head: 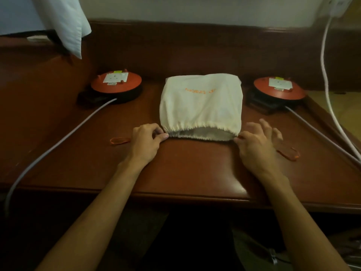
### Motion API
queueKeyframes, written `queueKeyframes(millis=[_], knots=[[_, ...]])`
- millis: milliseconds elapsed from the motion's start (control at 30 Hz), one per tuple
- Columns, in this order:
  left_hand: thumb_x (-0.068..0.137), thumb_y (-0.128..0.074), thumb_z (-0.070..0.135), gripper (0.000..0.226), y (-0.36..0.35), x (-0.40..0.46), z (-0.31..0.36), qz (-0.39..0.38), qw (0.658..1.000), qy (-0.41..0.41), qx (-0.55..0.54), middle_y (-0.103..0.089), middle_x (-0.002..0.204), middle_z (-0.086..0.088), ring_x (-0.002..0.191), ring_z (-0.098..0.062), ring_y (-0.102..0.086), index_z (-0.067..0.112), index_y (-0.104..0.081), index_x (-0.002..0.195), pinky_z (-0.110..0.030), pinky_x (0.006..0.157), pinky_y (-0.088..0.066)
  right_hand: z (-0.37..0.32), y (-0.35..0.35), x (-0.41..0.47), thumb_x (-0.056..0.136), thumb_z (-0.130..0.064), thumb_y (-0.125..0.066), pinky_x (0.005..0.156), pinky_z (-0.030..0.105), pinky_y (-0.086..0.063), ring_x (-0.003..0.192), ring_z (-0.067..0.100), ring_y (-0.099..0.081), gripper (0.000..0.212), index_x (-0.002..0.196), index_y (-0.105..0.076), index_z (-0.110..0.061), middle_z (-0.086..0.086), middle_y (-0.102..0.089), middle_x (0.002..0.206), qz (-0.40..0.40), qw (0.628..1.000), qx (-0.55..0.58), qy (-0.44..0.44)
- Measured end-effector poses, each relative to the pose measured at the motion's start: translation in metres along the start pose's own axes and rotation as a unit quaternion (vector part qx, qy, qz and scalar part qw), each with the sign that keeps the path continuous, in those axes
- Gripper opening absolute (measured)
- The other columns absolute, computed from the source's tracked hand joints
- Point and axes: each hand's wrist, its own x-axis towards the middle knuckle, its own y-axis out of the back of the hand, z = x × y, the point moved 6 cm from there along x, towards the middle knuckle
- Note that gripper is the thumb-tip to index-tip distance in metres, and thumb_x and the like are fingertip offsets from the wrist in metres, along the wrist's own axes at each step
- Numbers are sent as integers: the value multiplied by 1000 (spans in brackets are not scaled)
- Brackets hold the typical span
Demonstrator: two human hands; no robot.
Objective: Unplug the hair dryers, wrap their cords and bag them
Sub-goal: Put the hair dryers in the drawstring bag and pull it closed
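A cream cloth drawstring bag (201, 106) with orange lettering lies bulging in the middle of the brown table (195, 169), its gathered mouth facing me. My left hand (146, 141) pinches the mouth's left corner between thumb and fingers. My right hand (257, 141) pinches the right corner at the orange drawstring, its other fingers spread. An orange drawstring loop (119, 141) lies left of my left hand, and another orange loop (289, 152) lies by my right hand. The bag's contents are hidden. No hair dryer is visible.
Two orange cable-reel sockets stand at the back, the left reel (115, 85) and the right reel (279, 89), each with a grey cable (58, 141) running off toward the table's front. A white cord (328, 90) hangs from a wall outlet at the right. White cloth (64, 22) hangs top left.
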Motion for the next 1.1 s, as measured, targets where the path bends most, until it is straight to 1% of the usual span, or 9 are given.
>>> queueKeyframes(millis=[100, 233, 367, 467, 567, 667, 733, 900, 1100], knots=[[90, -78, 26, 13, -2, -3, -1, 7, 1000, -5, 12, -73, 90, 0, 90, -22, -66, 14, -76, 87, -45, 85, -52, 0, -3, -3, 98, -26, -60, 93, 42, -29, 103, 25, -49, 15, 90, -68, -16, -1, -57, 101, -1, 995, 98, -29], [91, -76, 29, 11, 4, -1, -9, 38, 999, 21, 14, -72, 88, 4, 87, -22, -66, 22, -71, 84, -49, 87, -53, 21, 6, -12, 93, -24, -70, 74, 50, -54, 75, 31, -60, 19, 77, -69, -15, 4, -67, 76, 36, 957, 268, -102], [91, -75, 31, 12, 14, -5, -15, 62, 997, 38, 39, -71, 87, 5, 85, -21, -66, 27, -67, 83, -50, 89, -51, 29, 20, -17, 94, -22, -70, 62, 41, -52, 65, 17, -56, 17, 78, -70, -16, 13, -69, 79, 84, 919, 343, -173], [94, -72, 32, 10, 22, -9, -18, 85, 992, 63, 71, -71, 92, 4, 93, -22, -64, 25, -68, 89, -46, 93, -46, 32, 23, -20, 98, -20, -64, 39, 10, -39, 58, 5, -51, 18, 84, -70, -10, 9, -65, 80, 98, 906, 354, -211], [97, -67, 32, 9, 23, -9, -20, 68, 988, 80, 111, -69, 107, -1, 110, -27, -58, 24, -69, 99, -49, 98, -38, 32, 18, -22, 98, -20, -62, 56, 9, -45, 66, 16, -58, 22, 85, -69, -4, 12, -66, 84, 97, 929, 293, -204], [100, -60, 33, 30, 9, -11, -11, 4, 987, 27, 159, -57, 136, -4, 132, -28, -41, 31, -63, 129, -53, 110, -28, 29, 10, -19, 93, -24, -65, 99, 46, -40, 111, 32, -51, 28, 118, -65, -11, 15, -58, 115, 74, 970, 149, -175], [98, -60, 37, 42, 2, -12, 7, 0, 987, -53, 150, -53, 141, -2, 136, -25, -37, 32, -56, 140, -48, 112, -23, 14, 12, -15, 88, -28, -68, 107, 52, -33, 123, 30, -42, 52, 137, -54, -18, 12, -50, 127, 82, 984, 117, -110], [91, -61, 63, 53, -19, 6, 29, -26, 984, -77, 156, -64, 126, 0, 123, -24, -50, 25, -58, 129, -44, 106, -26, -24, -3, 4, 93, -42, -64, 103, 42, -26, 119, 23, -45, 39, 128, -60, -23, 2, -60, 119, 3, 992, 128, 4], [88, -70, 57, 59, -19, 7, 24, 1, 992, -67, 108, -66, 122, -1, 120, -26, -56, 27, -51, 135, -42, 101, -31, -21, -11, 6, 96, -30, -66, 71, 40, -52, 76, 25, -62, 21, 86, -73, -13, 3, -69, 79, 7, 975, 222, -6]])
